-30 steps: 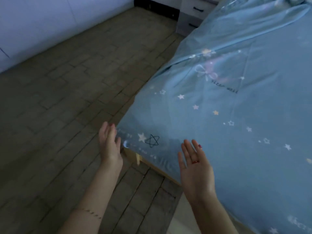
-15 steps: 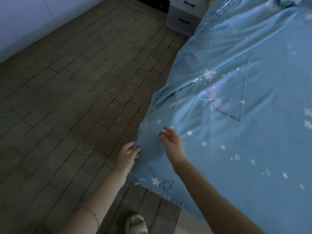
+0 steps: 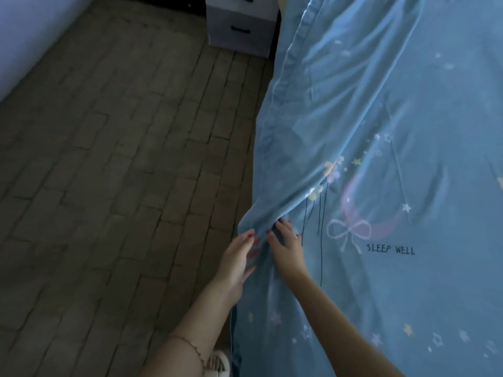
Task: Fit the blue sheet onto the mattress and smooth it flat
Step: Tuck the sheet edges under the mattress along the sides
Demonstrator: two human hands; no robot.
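Observation:
The blue sheet [image 3: 394,126], printed with stars, a moon, a bow and "SLEEP WELL", covers the bed on the right and hangs over its left side. The mattress is hidden under it. A long fold runs down the sheet and bunches at the bed's left edge. My right hand [image 3: 288,247] lies on top of the sheet there, thumb and fingers pinching that bunched fold. My left hand [image 3: 236,259] is beside it, fingers stretched out flat against the hanging side of the sheet. The two hands almost touch.
A brick-patterned floor [image 3: 114,186] fills the left. A pale nightstand with dark drawer handles [image 3: 239,28] stands at the head of the bed, by the sheet's edge. A light wall [image 3: 24,31] is at the far left. My slippered foot [image 3: 217,363] is beside the bed.
The view has moved from the bed's corner up along its left side. My hands, apart and off the sheet a second ago, have come together at the bunched fold.

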